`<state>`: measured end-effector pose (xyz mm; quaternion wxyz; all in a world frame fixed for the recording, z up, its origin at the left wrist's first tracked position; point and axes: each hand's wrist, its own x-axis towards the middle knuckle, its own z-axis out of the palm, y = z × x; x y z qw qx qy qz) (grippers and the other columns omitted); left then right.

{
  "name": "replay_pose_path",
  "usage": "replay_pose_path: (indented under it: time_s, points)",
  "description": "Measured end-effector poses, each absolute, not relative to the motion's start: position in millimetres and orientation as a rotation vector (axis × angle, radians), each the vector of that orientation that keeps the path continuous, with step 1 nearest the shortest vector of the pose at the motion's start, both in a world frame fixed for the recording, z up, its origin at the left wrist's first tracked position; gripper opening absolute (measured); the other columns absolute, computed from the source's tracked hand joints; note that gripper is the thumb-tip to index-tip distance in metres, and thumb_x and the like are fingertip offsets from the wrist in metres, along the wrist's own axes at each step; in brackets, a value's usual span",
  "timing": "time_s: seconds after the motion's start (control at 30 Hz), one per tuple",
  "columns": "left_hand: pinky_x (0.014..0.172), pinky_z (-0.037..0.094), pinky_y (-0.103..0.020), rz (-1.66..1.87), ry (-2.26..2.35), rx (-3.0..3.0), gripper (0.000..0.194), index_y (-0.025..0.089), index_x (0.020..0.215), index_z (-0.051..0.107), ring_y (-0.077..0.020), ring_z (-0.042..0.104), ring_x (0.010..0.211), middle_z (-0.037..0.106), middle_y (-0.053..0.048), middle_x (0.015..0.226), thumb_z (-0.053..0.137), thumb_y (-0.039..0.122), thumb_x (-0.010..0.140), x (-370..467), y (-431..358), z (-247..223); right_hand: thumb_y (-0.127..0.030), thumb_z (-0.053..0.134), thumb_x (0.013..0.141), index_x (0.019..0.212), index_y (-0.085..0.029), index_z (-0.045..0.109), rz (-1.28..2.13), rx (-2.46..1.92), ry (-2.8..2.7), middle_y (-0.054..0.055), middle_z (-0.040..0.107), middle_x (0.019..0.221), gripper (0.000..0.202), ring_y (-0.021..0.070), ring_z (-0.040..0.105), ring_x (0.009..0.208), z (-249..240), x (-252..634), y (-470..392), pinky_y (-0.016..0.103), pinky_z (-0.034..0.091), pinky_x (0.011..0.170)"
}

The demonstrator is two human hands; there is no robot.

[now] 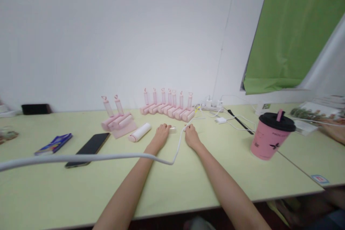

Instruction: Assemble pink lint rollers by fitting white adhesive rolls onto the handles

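My left hand (161, 134) rests on the table with its fingers curled together. A small clear plastic piece (173, 129) sticks out from its thumb side. My right hand (192, 136) is closed in a pinch a short way to the right; whatever is in its fingertips is too small to make out. Between the hands runs a white cable (178, 147), close to the right fingertips. Left of my left hand lies a white cylinder with a pink end (140, 132). Behind the hands stands a row of pink cylinders with upright strap-topped clear tubes (172, 110).
More pink cylinders (118, 120) stand at the left. A black phone (90, 148) and a blue packet (55, 144) lie farther left. A pink cup with black lid (271, 138) stands right. Behind are a power strip (212, 107) and a charger plug (221, 120). Another person's hand (332, 129) shows far right.
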<state>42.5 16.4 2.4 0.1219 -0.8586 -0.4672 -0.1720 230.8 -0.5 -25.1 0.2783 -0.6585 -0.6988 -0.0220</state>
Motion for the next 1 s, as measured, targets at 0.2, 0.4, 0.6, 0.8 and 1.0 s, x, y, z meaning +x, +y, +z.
replay_pose_path:
  time_s: [0.2,0.4,0.6,0.8,1.0]
  points:
    - [0.102,0.026,-0.045,-0.484,-1.252,-2.477,0.042,0.017,0.123,0.043,-0.0230,0.043,0.114,0.052,-0.013,0.117,0.043,0.017,0.081,47,52,6,-0.014,0.039,0.085,0.124,-0.010,0.040,-0.145,-1.799,-1.765,0.015,0.047,0.113,0.040,0.0200,0.048,0.101,-30,236,11,0.028,0.038,0.087]
    - [0.104,0.016,-0.052,-0.558,-1.528,-2.021,0.054,0.014,0.128,0.038,-0.0316,0.033,0.125,0.041,-0.018,0.131,0.050,0.024,0.077,11,42,26,-0.025,0.042,0.085,0.120,-0.017,0.042,-0.204,-1.911,-1.665,0.014,0.048,0.112,0.036,0.0230,0.047,0.101,-27,235,3,0.033,0.040,0.078]
    - [0.076,0.041,-0.041,-0.338,-1.996,-1.872,0.038,0.009,0.106,0.050,-0.0318,0.054,0.093,0.058,-0.018,0.098,0.047,0.034,0.078,-32,19,21,-0.026,0.042,0.086,0.117,-0.018,0.044,-0.182,-1.933,-1.643,0.013,0.049,0.110,0.032,0.0220,0.048,0.101,-22,233,-3,0.032,0.038,0.077]
    - [0.075,0.041,-0.034,-0.610,-1.877,-2.052,0.039,0.016,0.113,0.045,-0.0252,0.056,0.091,0.059,-0.012,0.097,0.043,0.040,0.083,-3,-3,20,-0.031,0.048,0.085,0.103,-0.015,0.048,-0.140,-1.983,-1.520,0.013,0.056,0.101,0.024,0.0204,0.055,0.092,-18,239,-4,0.028,0.038,0.071]
    - [0.080,0.042,-0.032,-1.375,-1.581,-2.367,0.042,0.016,0.114,0.043,-0.0200,0.054,0.094,0.057,-0.010,0.104,0.040,0.046,0.085,50,-29,30,-0.034,0.041,0.088,0.100,-0.017,0.051,0.059,-1.740,-1.472,0.007,0.063,0.086,0.023,0.0179,0.059,0.081,-8,235,-5,0.028,0.038,0.074]
